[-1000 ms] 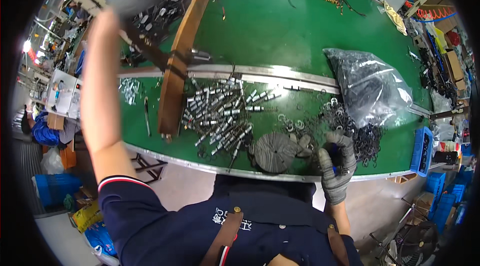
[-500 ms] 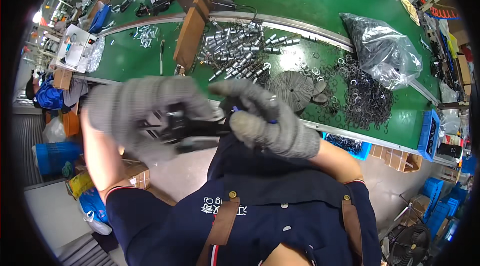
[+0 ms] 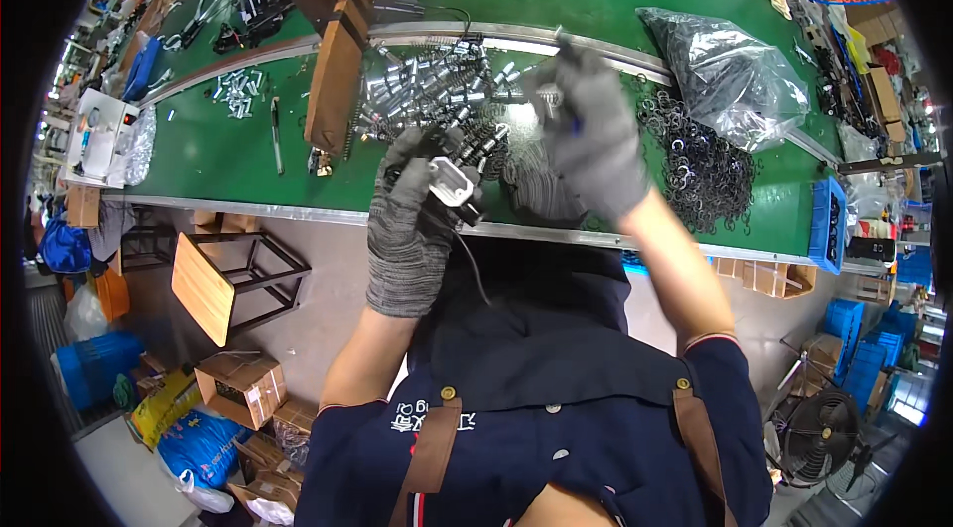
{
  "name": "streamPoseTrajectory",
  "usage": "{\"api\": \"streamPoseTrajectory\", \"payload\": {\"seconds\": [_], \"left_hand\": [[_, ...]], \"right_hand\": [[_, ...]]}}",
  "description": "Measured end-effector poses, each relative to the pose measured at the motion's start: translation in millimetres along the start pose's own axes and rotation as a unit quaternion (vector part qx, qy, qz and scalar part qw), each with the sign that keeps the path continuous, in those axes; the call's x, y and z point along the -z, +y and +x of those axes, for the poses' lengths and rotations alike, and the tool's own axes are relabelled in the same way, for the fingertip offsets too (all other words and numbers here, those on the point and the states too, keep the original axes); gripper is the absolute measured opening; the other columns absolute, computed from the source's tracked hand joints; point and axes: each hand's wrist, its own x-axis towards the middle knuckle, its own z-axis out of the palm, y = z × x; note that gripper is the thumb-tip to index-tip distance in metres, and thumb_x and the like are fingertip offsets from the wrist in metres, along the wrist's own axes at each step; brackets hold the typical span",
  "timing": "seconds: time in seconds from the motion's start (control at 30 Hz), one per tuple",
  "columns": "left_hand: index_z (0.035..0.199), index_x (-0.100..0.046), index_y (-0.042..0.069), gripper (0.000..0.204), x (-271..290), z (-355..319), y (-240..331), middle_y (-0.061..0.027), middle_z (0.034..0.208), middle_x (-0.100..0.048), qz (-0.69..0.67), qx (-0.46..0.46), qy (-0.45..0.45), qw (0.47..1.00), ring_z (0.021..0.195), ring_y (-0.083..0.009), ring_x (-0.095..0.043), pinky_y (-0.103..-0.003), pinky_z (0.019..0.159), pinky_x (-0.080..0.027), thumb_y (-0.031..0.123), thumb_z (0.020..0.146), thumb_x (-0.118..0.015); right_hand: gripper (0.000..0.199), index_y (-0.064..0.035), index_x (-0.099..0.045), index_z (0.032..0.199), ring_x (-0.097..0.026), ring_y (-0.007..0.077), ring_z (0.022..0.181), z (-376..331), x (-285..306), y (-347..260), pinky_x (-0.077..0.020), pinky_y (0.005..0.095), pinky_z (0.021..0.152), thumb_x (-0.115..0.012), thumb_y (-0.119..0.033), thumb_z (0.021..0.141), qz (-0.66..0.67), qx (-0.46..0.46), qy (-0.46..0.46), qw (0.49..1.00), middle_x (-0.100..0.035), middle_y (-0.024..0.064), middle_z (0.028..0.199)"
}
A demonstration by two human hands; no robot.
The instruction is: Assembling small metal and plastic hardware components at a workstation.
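Observation:
My left hand (image 3: 405,239), in a grey knitted glove, grips a black part with an open, box-shaped silver metal housing (image 3: 453,183) at the table's front edge. A thin dark cable (image 3: 473,264) hangs below it over my apron. Farther right and up, my gloved right hand (image 3: 596,135) is over the table, blurred by motion. Its fingers look closed, with bits of blue and shiny metal showing among them; what they hold I cannot make out. Behind both hands lies a heap of silver rods with springs (image 3: 437,80). A grey ribbed round thing (image 3: 536,185) sits partly under my right hand.
Small black rings (image 3: 710,170) are heaped to the right, beside a clear plastic bag (image 3: 740,80). A wooden board (image 3: 338,70) stands left of the rods, near a pen (image 3: 277,135). A stool (image 3: 205,289) and cartons (image 3: 243,388) occupy the floor at left.
My hands have moved apart: the left now keeps the black part upright by the table edge, while the right has swung up and right over the table. The view has shifted slightly.

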Motion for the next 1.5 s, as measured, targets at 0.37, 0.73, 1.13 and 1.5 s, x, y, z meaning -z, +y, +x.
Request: {"api": "streamPoseTrajectory", "payload": {"seconds": [0.37, 0.73, 1.13, 1.5], "left_hand": [[0.129, -0.055, 0.009, 0.056, -36.3, 46.3, -73.3, -0.0089, 0.119, -0.065, 0.228, -0.058, -0.221, 0.946, 0.110, -0.0172, -0.063, -0.035, 0.096, -0.053, 0.011, 0.080, -0.084], [0.138, -0.045, 0.009, 0.074, -30.6, 57.2, -104.1, -0.0076, 0.122, -0.062, 0.309, -0.079, -0.243, 0.916, 0.109, -0.0171, -0.064, -0.033, 0.095, -0.054, 0.004, 0.076, -0.085], [0.145, -0.039, 0.006, 0.087, -22.4, 59.3, -96.1, -0.0108, 0.129, -0.060, 0.457, -0.191, -0.257, 0.830, 0.118, -0.0243, -0.060, -0.040, 0.102, -0.049, 0.016, 0.075, -0.089], [0.130, -0.054, 0.006, 0.040, -36.5, 54.5, -107.2, -0.0182, 0.131, -0.060, 0.238, -0.071, -0.319, 0.915, 0.127, -0.0372, -0.057, -0.047, 0.106, -0.044, 0.004, 0.092, -0.068]], "right_hand": [[0.021, -0.0066, -0.069, 0.112, -0.068, 0.0240, 0.090, 40.7, -22.5, 149.6, -0.0582, 0.0338, 0.081, -0.067, -0.009, 0.091, 0.055, -0.428, -0.075, 0.899, -0.067, 0.0104, 0.098], [0.017, -0.0033, -0.068, 0.102, -0.064, 0.0079, 0.083, -32.4, 51.2, 14.9, -0.0542, 0.0243, 0.073, -0.076, -0.011, 0.089, 0.310, -0.304, 0.063, 0.899, -0.067, 0.0044, 0.097], [0.022, -0.0081, -0.068, 0.097, -0.059, 0.0180, 0.096, -47.3, 41.6, 18.1, -0.0489, 0.0320, 0.082, -0.080, -0.004, 0.078, 0.115, -0.108, -0.040, 0.987, -0.059, 0.0066, 0.102], [0.100, -0.0121, -0.032, 0.153, -0.054, 0.0155, 0.096, -74.1, 78.5, 65.7, -0.0485, 0.0299, 0.087, -0.090, -0.015, 0.072, 0.442, -0.182, 0.202, 0.855, -0.054, 0.0053, 0.117]]}}
